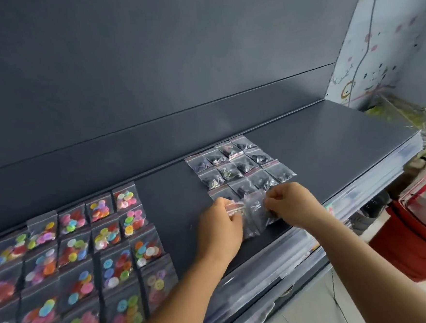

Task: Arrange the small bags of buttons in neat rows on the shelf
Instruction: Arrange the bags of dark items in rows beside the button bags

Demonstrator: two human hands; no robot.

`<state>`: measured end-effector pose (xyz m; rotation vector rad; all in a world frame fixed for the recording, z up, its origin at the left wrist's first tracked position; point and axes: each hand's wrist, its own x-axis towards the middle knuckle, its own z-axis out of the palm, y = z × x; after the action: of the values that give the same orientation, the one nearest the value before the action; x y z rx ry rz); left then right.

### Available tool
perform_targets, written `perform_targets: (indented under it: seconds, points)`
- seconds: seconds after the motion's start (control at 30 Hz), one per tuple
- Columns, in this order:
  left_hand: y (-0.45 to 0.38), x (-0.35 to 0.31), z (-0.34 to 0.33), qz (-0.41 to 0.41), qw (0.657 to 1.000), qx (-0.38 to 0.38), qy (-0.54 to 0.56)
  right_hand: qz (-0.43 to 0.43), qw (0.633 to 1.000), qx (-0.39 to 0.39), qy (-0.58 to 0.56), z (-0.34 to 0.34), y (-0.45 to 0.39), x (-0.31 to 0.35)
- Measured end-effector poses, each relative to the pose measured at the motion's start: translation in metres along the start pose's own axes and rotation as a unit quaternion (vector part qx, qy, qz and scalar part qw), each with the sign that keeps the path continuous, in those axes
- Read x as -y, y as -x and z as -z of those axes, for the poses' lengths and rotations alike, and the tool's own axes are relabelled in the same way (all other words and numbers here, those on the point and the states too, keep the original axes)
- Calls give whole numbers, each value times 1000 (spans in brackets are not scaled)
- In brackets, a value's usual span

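While both hands work at the front of the dark-button block, the head view shows a clear bag of dark buttons [254, 215] held between them, low over the grey shelf [331, 138] and close to its front edge. The left hand [220, 226] has its fingers curled on the bag's left top corner, by the red zip strip; the right hand [289, 202] pinches the right side with bent fingers. Whether it is one bag or a few stuck together cannot be told, as the plastic is blurred.

Just behind the hands lies the grid of dark-button bags [240, 165], set in slanting rows that touch or slightly overlap, with the held bag at the near row. Well apart to the left, the bags of coloured buttons [87, 256] already lie in rows across the shelf.

By the look of it, such a bag is light, limp and slick: thin film with a loose lump of hard buttons that shifts inside. It should not break, but it will slide on the smooth shelf and nudge its neighbours. The stiffer zip strip or the top corners seem the best hold, since the film there stays flat and the buttons hang below.
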<state>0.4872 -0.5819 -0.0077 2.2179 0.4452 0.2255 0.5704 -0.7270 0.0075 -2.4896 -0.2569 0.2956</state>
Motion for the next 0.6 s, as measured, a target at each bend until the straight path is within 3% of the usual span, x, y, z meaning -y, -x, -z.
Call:
perform_targets:
  seconds: [0.13, 0.2, 0.33, 0.6]
  points:
    - [9, -7, -7, -55, 983, -80, -156, 55, 997, -17, 58, 3, -6, -7]
    - [15, -8, -9, -88, 974, -106, -179, 133, 990, -28, 48, 5, -7, -12]
    - [26, -8, -14, -114, 978, -53, -167, 276, 957, 53, 77, 5, -4, -20]
    - [34, -15, -26, -84, 982, -40, -167, 348, 931, 49, 101, 6, -9, -28]
